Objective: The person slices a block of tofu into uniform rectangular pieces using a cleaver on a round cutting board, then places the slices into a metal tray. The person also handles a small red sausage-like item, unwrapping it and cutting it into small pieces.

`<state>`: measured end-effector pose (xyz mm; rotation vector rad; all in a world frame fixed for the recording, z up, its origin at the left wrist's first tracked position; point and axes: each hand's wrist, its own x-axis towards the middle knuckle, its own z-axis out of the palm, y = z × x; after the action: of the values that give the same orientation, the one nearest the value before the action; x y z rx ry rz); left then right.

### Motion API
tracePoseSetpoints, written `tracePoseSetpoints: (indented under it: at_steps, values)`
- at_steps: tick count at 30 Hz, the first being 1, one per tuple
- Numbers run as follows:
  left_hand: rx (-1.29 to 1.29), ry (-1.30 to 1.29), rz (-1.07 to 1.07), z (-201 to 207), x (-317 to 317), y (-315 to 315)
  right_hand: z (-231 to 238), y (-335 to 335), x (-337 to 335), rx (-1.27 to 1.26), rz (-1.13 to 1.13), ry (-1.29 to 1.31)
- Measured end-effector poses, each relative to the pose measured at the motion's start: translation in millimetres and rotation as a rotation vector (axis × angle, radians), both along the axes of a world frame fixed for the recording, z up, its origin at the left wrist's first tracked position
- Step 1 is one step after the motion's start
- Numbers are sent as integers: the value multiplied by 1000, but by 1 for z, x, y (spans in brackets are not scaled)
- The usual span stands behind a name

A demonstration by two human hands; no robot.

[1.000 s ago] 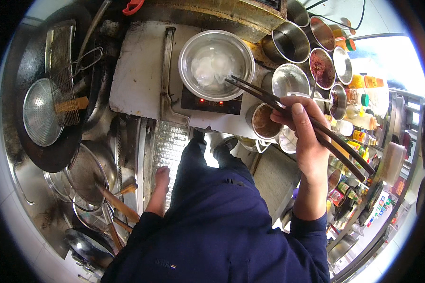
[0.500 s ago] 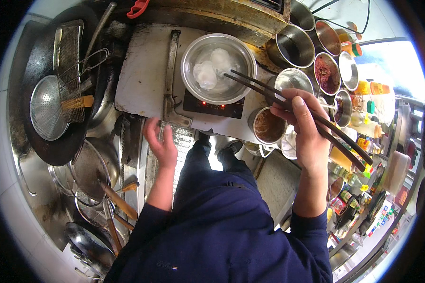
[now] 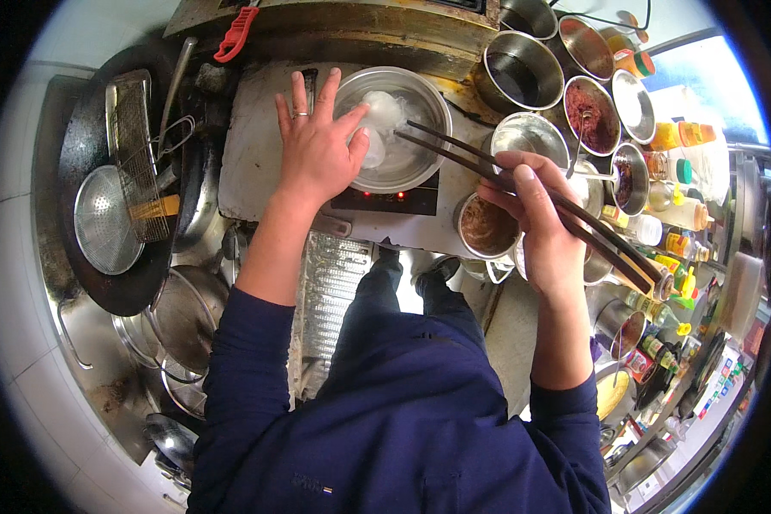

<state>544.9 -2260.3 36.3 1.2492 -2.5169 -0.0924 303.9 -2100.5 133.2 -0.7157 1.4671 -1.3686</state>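
A round metal pot (image 3: 434, 120) of clear liquid stands on a black cooktop (image 3: 351, 202) with red lights lit. Soft white rounded lumps (image 3: 387, 111) lie in the liquid, to the pot's left side. Over the pot's left rim my left hand (image 3: 321, 158) is spread, a ring on one finger, holding nothing; whether it touches the rim I cannot tell. My right hand (image 3: 546, 223) grips a pair of long dark chopsticks (image 3: 454, 159), their tips slightly apart above or in the liquid beside the lumps. A long metal bar (image 3: 330, 225) beside the pot is mostly hidden by my left arm.
Right of the pot stand several metal pots, among them one of brown paste (image 3: 488, 230) and one of reddish filling (image 3: 591, 111). Bottles (image 3: 677, 214) crowd the far right. On the left, a strainer (image 3: 109, 218) and wire basket (image 3: 141, 154) rest in a dark wok (image 3: 103, 295).
My left hand has moved up and forward from the counter's front edge to the pot's left rim. My right hand still holds the chopsticks, nearly in place. The view has shifted slightly.
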Motion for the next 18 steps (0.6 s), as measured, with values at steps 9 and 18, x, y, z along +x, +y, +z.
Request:
tracePoseSetpoints:
  at_steps: [9, 18]
  values:
    - [17, -127, -74, 1, -3, -13, 3, 1, 0, 21, 50, -18]
    - [-34, -76, -72, 19, 2, -17, 11, 3, 4, -4, -8, -1]
